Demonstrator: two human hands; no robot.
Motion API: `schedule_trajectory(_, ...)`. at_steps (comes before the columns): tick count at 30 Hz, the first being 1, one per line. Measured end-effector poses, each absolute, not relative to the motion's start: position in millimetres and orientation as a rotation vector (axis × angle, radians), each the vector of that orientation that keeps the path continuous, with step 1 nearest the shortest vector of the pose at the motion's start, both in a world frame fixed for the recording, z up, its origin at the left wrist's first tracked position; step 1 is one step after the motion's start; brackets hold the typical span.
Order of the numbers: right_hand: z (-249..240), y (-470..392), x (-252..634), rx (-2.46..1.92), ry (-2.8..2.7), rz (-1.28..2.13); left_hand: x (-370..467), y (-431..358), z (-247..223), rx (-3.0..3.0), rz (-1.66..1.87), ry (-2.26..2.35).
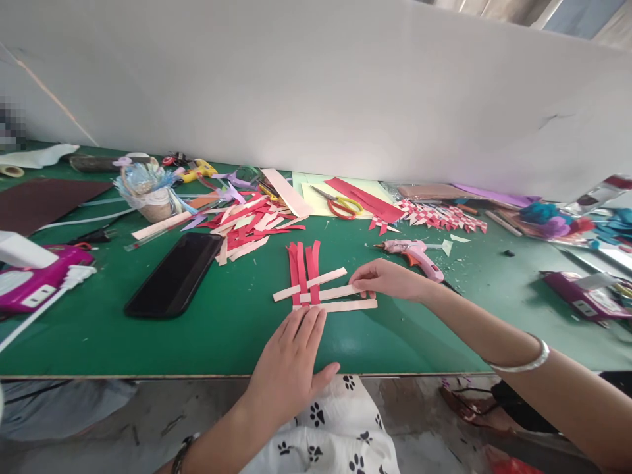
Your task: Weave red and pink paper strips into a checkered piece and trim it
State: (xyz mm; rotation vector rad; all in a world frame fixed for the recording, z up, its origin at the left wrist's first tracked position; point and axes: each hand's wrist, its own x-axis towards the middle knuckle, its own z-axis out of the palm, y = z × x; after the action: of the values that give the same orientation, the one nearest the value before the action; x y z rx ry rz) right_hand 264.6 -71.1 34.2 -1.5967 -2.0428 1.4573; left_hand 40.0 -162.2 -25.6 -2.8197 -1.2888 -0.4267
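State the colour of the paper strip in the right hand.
The strip is pale peach, shown best in the head view.

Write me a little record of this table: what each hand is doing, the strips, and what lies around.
Left hand: fingers laid flat at the near end of the woven strips
Right hand: pinching the right end of a pale strip
Weave: red strips pointing away from the person, pale ones crossing
Farther back: scissors; a pile of loose strips, red and pale
To the left: phone, screen dark
To the right: pink glue gun
Surface: green table
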Motion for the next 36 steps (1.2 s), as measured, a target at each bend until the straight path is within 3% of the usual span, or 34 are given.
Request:
schedule_trajectory(13, 19.5, -74.9, 268.4, -1.575, -2.098, 1.406, 40.2, -162.7, -28.4, -2.79, -0.407, -1.268)
schedule_trajectory(26, 14.0, -84.8, 268.3, -1.602, -2.229, 1.115, 39.9, -162.3, -26.7, -2.779, -0.377, -1.27)
schedule_trajectory(31, 10.2, -91.8, 267.7, -1.67, -2.281, 0.878, 39.6, -162.2, -27.9, -2.808, -0.384, -1.288)
schedule_trajectory(36, 12.0, -108.2, 259.5, -1.672, -2.319, 0.187, 32.0, -160.9, -12.8, -2.96, -0.442, -1.348)
